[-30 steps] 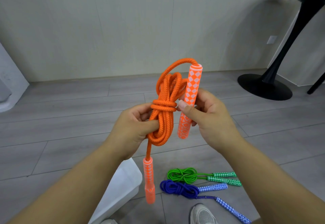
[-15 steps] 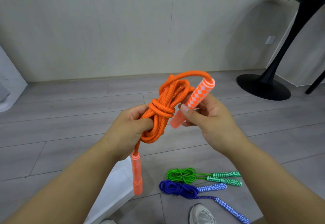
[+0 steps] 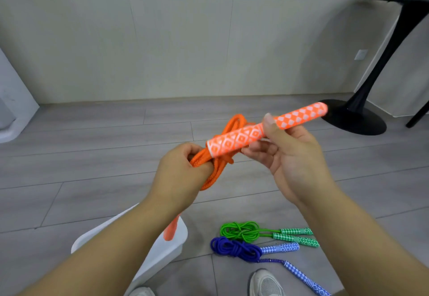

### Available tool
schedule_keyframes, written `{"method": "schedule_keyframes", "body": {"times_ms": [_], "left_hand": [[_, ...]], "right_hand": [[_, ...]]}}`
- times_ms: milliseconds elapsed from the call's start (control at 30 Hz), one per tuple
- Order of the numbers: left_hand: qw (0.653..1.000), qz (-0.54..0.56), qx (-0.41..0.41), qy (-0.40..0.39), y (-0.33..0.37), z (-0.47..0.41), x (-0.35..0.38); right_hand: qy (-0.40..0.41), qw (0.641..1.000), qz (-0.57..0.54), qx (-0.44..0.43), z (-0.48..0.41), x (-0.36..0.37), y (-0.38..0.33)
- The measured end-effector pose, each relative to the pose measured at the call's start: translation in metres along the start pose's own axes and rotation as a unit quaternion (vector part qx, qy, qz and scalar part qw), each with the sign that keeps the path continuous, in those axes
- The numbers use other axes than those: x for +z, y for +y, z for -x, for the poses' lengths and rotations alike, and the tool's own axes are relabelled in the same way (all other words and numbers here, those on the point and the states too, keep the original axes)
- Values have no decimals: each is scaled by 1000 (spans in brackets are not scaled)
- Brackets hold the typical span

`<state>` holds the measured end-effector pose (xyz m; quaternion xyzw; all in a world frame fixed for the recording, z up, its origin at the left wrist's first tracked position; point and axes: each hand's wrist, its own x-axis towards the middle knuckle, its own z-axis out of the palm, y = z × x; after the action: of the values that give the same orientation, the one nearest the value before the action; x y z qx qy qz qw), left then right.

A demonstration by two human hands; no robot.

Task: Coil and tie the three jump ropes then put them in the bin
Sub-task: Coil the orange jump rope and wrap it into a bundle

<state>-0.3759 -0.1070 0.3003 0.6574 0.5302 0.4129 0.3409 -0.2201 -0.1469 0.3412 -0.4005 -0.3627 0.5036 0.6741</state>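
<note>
Centre frame: the left hand (image 3: 178, 173) grips the coiled orange braided jump rope (image 3: 212, 178); the right hand (image 3: 293, 158) pinches its diamond-patterned handle (image 3: 241, 139). Tying seems underway. Next: pull snug, then the white plastic bin (image 3: 162, 254), lower left.

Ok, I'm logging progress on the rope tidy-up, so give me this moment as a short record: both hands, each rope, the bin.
left hand: grips the coiled orange rope
right hand: pinches one orange handle, tilted up to the right
other orange handle: hangs down in front of the bin
green rope: coiled, lying on the floor
blue rope: coiled, on the floor beside the green one
bin: white, lower left; inside mostly hidden by the left arm
</note>
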Motion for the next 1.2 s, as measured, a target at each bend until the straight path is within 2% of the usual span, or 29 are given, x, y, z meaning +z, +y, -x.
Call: {"method": "schedule_keyframes", "body": {"times_ms": [133, 333, 500, 700, 767, 833, 900, 967, 1033, 1067, 1133, 1200], "left_hand": [[1000, 22, -12, 4, 0, 2, 1], [998, 33, -18, -47, 2, 2, 1], [997, -42, 44, -45, 1, 5, 3], [968, -161, 154, -118, -5, 6, 3], [966, -151, 156, -139, -4, 8, 5], [976, -101, 126, -144, -3, 10, 9], [986, -49, 96, -128, -5, 9, 13], [990, -34, 83, -106, -7, 7, 15], [991, -51, 87, -88, -7, 5, 15], [990, -69, 92, -82, -6, 5, 15], [986, -113, 102, -63, -4, 5, 16], [983, -149, 105, -32, -3, 6, 15]], "right_hand": [[-14, 1000, 28, 1, 5, 3, 3], [9, 997, 72, -23, 4, 5, 1], [18, 987, 155, -37, 0, 2, -6], [3, 972, 235, 0, -8, -4, -7], [-10, 968, 253, 4, -11, -5, -6], [-2, 976, 218, 23, -14, -9, -7], [10, 984, 172, 32, -14, -12, -10], [12, 980, 200, 12, -11, -14, -12], [13, 947, 318, -46, -5, -16, -12], [5, 916, 391, -92, -2, -16, -12], [-29, 823, 540, -172, 2, -16, -10], [-47, 735, 640, -220, 5, -13, -10]]}}
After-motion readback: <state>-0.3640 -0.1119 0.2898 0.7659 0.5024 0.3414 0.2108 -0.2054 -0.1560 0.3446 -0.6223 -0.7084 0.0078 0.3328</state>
